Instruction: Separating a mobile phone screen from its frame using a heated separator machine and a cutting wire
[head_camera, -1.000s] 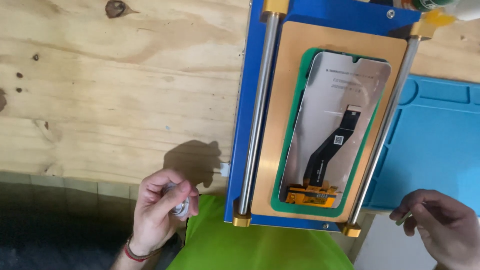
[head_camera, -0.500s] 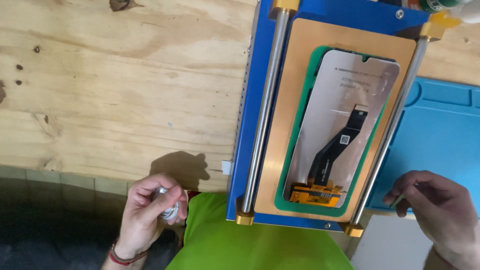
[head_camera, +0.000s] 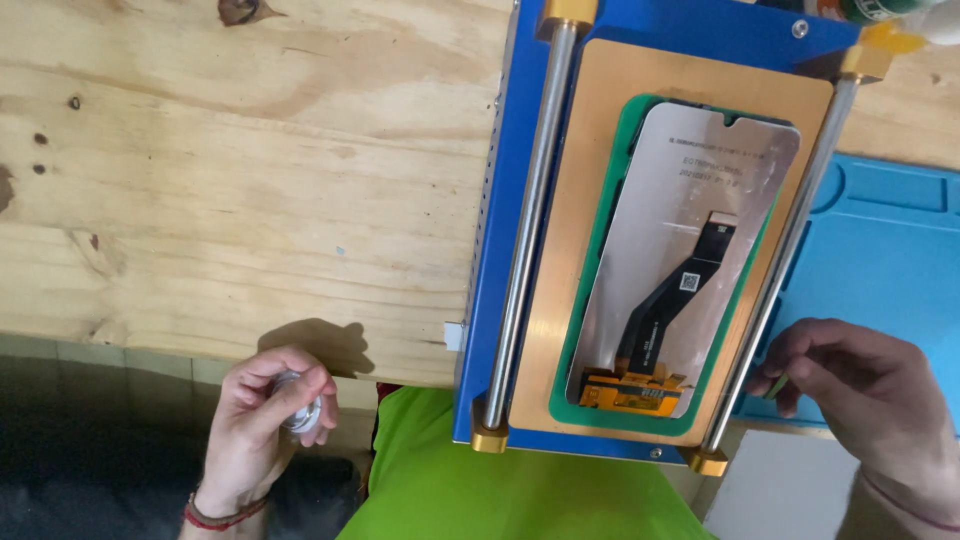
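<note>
The phone screen (head_camera: 690, 260) lies back-up on the blue machine (head_camera: 520, 150), its long side running away from the person. The right hand (head_camera: 860, 395) is nearer, just beside the rail, its grip pinched on something small and greenish. The left hand (head_camera: 265, 420) curls around a small shiny roll (head_camera: 300, 412) off the wooden surface (head_camera: 230, 180).
</note>
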